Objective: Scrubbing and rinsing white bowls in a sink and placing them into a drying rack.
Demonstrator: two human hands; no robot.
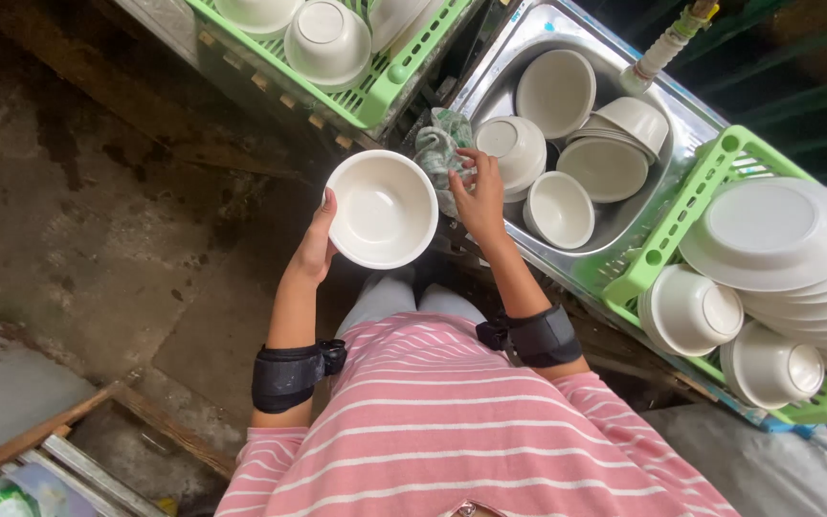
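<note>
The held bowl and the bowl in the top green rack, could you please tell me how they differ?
The held bowl faces up, showing its hollow; the rack bowl lies upside down, showing its base ring. The left hand grips the held bowl's rim; the rack bowl rests untouched. Both are plain white.

I see a smooth, matt white plastic bowl, a shiny steel sink, glossy green plastic crates, and rough, stained concrete floor.

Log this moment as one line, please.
left hand: holds white bowl | right hand: on green-white cloth | sink: bowls inside
</note>
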